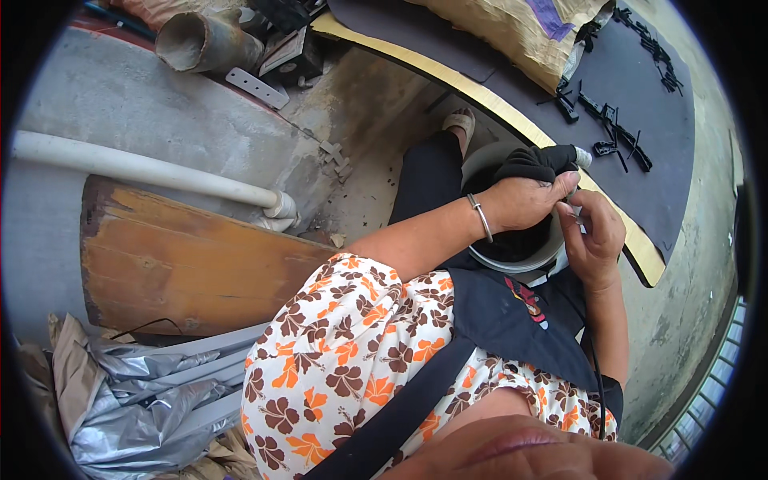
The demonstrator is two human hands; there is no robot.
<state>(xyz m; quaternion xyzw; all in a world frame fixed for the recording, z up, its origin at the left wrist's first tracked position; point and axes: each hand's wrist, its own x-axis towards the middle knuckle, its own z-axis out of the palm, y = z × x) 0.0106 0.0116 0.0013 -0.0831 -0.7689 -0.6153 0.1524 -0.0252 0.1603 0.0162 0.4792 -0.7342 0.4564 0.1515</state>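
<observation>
My left hand (pixel 524 202), with a silver bangle at its wrist, is closed around a soft-looking black bundle (pixel 538 162). A short whitish ribbed piece (pixel 583 158) shows at the bundle's far right end. Close by, my right hand (pixel 594 236) has thumb and forefinger pinched together near my left fingertips. Something small and pale seems to be in that pinch, too small to name. Both hands are over the right side of a grey bucket (pixel 490 152), whose inside looks dark; my left hand and forearm hide part of it.
A dark-topped table (pixel 661 172) with a pale yellow edge lies beyond my hands, bearing small black parts (pixel 616 128) and a brown sack (pixel 520 36). On the left are a white pipe (pixel 152 168), a wooden board (pixel 200 256), silver sheeting (pixel 152 408) and a rusty pipe (pixel 200 44).
</observation>
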